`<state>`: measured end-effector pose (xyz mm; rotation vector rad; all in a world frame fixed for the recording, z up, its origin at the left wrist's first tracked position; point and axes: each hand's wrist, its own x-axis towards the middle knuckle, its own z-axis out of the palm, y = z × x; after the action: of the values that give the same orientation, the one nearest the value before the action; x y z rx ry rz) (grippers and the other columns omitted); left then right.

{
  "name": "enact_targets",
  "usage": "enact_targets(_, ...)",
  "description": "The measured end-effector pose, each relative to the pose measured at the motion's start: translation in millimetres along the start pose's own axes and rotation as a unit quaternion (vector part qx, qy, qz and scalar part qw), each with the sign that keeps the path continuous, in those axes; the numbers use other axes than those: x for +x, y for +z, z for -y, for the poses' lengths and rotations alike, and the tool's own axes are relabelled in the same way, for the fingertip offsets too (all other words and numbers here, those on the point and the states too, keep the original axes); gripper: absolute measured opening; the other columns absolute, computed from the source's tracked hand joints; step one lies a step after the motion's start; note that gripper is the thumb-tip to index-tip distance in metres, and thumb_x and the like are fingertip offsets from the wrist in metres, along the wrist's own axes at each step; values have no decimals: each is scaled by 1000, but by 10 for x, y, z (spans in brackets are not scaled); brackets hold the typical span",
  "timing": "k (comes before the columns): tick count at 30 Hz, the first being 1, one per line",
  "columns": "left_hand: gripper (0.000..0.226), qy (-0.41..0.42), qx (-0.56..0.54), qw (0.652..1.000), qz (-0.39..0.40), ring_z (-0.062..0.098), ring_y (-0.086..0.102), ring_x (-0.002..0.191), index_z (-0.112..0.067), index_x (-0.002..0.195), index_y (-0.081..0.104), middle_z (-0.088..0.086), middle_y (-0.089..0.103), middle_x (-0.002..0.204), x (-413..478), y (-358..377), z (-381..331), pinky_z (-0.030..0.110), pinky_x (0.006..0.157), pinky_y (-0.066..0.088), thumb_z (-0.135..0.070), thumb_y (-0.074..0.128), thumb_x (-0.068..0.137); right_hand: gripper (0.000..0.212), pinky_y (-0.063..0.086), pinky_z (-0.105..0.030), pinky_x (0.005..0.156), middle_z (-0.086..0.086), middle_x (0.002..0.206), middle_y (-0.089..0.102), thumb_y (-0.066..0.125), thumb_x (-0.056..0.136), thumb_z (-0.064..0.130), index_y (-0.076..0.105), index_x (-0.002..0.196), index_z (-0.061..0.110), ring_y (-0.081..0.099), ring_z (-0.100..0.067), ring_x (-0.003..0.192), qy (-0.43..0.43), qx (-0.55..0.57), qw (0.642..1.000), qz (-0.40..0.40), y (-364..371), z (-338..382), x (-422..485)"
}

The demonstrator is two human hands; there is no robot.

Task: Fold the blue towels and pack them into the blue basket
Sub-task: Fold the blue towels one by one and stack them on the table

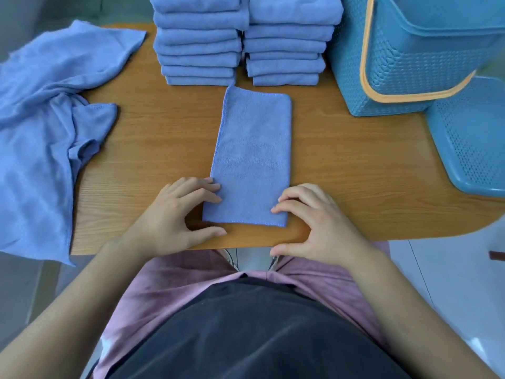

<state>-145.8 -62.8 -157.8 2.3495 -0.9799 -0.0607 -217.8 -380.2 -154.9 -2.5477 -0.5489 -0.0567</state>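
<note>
At the centre of the frame, a blue towel (251, 157), already folded into a long narrow strip, lies flat on the wooden table (153, 149), its short end near you at the table edge. It seems to be laid lengthwise so you can fold that near end away from you.

Your left hand (177, 217) sits at the strip's lower left corner, fingers loosely spread and resting on the cloth edge, thumb on bare wood, gripping nothing. Your right hand (314, 222) mirrors it at the lower right corner, curled but open, fingertips touching the towel.

At the top centre stand two stacks of folded towels (240, 42). The blue basket (404, 56) is at the upper right, well apart from the strip. Unfolded towels (52, 110) sprawl at the left.
</note>
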Motion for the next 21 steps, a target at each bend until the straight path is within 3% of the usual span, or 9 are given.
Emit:
enact_targets(6,56,3,26,1000,3,17,51,131,-25,115,64,-8,57,132,-245,65,-154,50,95,45,-67,70,79,43,40,-38,99,13,115,54,85,73,49,67,105,28,47,-17,115,-25,-21,999,-11,64,101,-117)
enact_targets(12,31,28,33,999,0,20,59,120,-29,109,64,-10,61,126,-406,74,-253,51,85,49,-32,67,78,23,44,-37,93,12,105,59,80,77,22,70,98,25,52,-17,106,-56,-13,998,-11,6,174,-156)
enact_targets(15,18,16,9,1000,-17,19,64,102,-28,104,67,-13,67,110,-421,6,-365,49,80,49,-36,62,88,9,47,-34,89,14,98,65,75,88,22,72,96,22,55,-15,100,-54,43,997,-21,-67,218,-217)
enact_targets(18,23,-38,-62,996,-48,12,64,86,-24,100,69,-13,68,90,-417,-85,-507,40,80,49,-44,59,93,14,49,-36,87,11,95,67,72,91,29,72,101,19,59,-14,98,-16,104,993,-47,-130,280,-273)
enact_targets(21,18,-90,-161,980,-75,13,63,80,-28,97,69,-7,69,85,-328,-145,-597,31,76,49,-43,61,90,18,49,-34,89,12,99,68,71,93,27,70,111,25,62,-12,97,41,163,983,-72,-207,332,-254)
